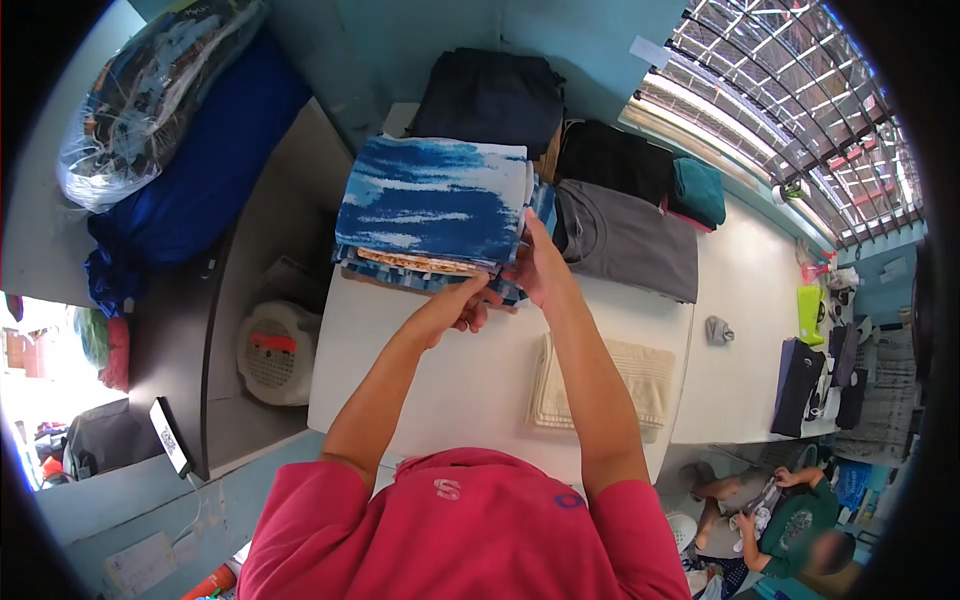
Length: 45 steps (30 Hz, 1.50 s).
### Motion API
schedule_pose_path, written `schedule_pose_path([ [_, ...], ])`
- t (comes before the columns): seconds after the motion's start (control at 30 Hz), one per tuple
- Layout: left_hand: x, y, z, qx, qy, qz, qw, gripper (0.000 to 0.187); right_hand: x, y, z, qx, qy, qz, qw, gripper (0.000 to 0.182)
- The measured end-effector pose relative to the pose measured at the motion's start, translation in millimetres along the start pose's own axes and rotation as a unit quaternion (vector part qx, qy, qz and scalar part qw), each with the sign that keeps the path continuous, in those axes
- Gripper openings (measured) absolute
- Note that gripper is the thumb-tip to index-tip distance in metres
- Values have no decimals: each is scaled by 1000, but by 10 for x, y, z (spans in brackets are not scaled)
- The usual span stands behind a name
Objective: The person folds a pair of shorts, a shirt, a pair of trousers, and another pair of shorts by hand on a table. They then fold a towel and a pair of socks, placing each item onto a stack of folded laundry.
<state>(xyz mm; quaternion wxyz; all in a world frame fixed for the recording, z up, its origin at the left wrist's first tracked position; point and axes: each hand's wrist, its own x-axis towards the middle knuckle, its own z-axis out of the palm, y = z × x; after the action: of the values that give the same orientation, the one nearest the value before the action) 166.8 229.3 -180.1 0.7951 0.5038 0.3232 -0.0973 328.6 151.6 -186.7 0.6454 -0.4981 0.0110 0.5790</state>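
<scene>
A stack of folded cloths lies at the far side of the white table (470,380), topped by a blue and white patterned cloth (432,200). My left hand (462,303) grips the near edge of the stack, fingers curled around the lower layers. My right hand (535,265) rests against the stack's right near corner, fingers spread along its side. Both arms reach out from my red shirt.
A grey folded garment (628,240), black and teal clothes (697,190) and a dark pile (490,95) lie beyond. A beige folded towel (610,385) sits by my right arm. A white fan (275,350) stands left. A person sits at the lower right.
</scene>
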Motion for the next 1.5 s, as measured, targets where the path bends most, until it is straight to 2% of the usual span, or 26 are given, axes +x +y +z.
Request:
schedule_pose_path([
  [0.07,-16,-52,47,25,-23,-7,999,32,0,-13,62,24,-3,5,1000,59],
  [0.13,18,-174,90,-141,-35,96,985,40,-51,-49,234,47,-6,14,999,61],
  [0.17,68,-246,66,-142,-32,95,985,40,-84,-58,357,86,-20,-38,995,65],
  [0.23,158,-340,31,-327,-101,165,925,40,-82,-61,447,124,-33,-88,988,68],
  [0.33,229,-329,-2,-441,-120,152,877,40,-1,-112,478,123,-22,-81,989,64],
  [0.4,179,-280,38,-489,-139,157,847,40,74,-165,440,139,-60,-45,987,58],
  [0.43,156,-241,64,-535,-157,160,815,42,180,-156,410,138,-62,-45,987,58],
  [0.47,178,-217,98,-535,-156,161,814,42,296,-131,376,132,-40,-73,988,55],
  [0.53,226,-167,135,-551,-193,243,775,45,272,-165,509,127,-18,-98,987,54],
  [0.57,258,-104,89,-552,-190,242,775,45,266,-175,585,137,-9,-148,979,54],
  [0.63,403,166,-53,-602,-184,345,696,50,129,-211,825,146,1,-198,969,54],
  [0.7,574,307,-407,-548,-197,460,671,56,10,-185,1028,130,6,-288,949,52],
  [0.77,401,252,-551,-521,-177,468,691,57,-442,-137,1127,143,-7,-296,944,50],
  [0.9,-542,-142,-1246,-389,-131,495,766,65,-1064,106,862,151,-70,-206,964,56],
  [0.97,-774,-190,-1357,-314,-119,501,798,69,-1274,398,672,131,-59,-142,979,77],
  [1.0,-1069,-436,-1351,-358,62,386,848,73,-1310,642,552,119,-57,-146,980,79],
  [1.03,-1213,-793,-1562,-315,93,319,889,75,-1293,918,412,107,-50,-150,982,81],
  [1.07,-1360,-1068,-1659,-311,124,235,912,65,-1257,1153,258,73,-72,-151,983,83],
  [1.13,-1453,-1409,-1700,-157,147,117,970,54,-1317,1536,70,69,-52,-127,988,82],
  [1.2,-1395,-1571,-1439,-171,222,35,959,55,-1265,1883,-167,58,-56,-101,992,82],
  [1.23,-1279,-1918,-1622,-183,246,5,952,62,-1175,2090,-316,-17,-43,-125,991,79],
  [1.3,-1238,-1885,-1290,-79,248,11,965,68,-1138,2236,-431,-93,-36,-150,984,76],
  [1.37,-1265,-1800,-1208,-26,241,11,970,70,-1202,2257,-570,-350,65,-218,909,65],
  [1.4,-1263,-1735,-1163,27,231,9,972,73,-1251,2188,-622,-351,64,-221,908,65],
  [1.43,-1271,-1640,-1082,25,235,14,972,73,-1307,2063,-660,-343,45,-222,912,57],
  [1.5,-1283,-1425,-957,107,299,153,936,73,-1343,1846,-719,-340,3,-232,911,50],
])
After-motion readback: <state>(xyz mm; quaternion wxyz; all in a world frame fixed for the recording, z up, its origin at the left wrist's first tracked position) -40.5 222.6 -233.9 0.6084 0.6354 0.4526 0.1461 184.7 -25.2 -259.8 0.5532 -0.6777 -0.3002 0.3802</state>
